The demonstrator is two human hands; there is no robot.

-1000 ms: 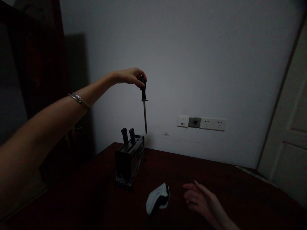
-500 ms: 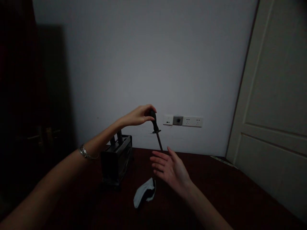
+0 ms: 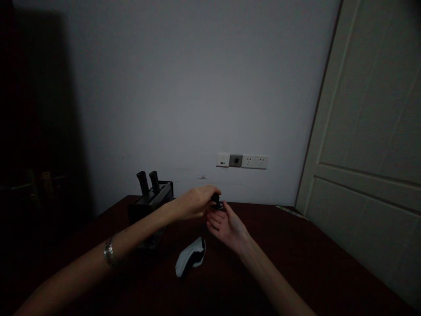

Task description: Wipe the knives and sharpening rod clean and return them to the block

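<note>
My left hand (image 3: 199, 201), with a metal bracelet on its wrist, is closed round the black handle of a sharpening steel (image 3: 215, 197). Only the handle's end and a bit of the guard show; the rod is hidden from view. Just below and to the right, my right hand (image 3: 226, 228) is open, palm turned up, fingers loosely spread close to the steel's guard. Whether its fingertips touch the steel, I cannot tell. A black knife block (image 3: 149, 199) with two black handles standing up from its top is to the left, partly behind my left forearm.
A crumpled pale cloth (image 3: 190, 256) lies on the dark red table (image 3: 263, 245) in front of my hands. Behind the table runs a wall with a row of sockets (image 3: 255, 161). A pale panelled door (image 3: 368, 175) stands at the right. The light is dim.
My left hand has come down with the sharpening steel, bringing its handle close to my right hand. The rod, visible before, is now hidden. The whole view has shifted slightly.
</note>
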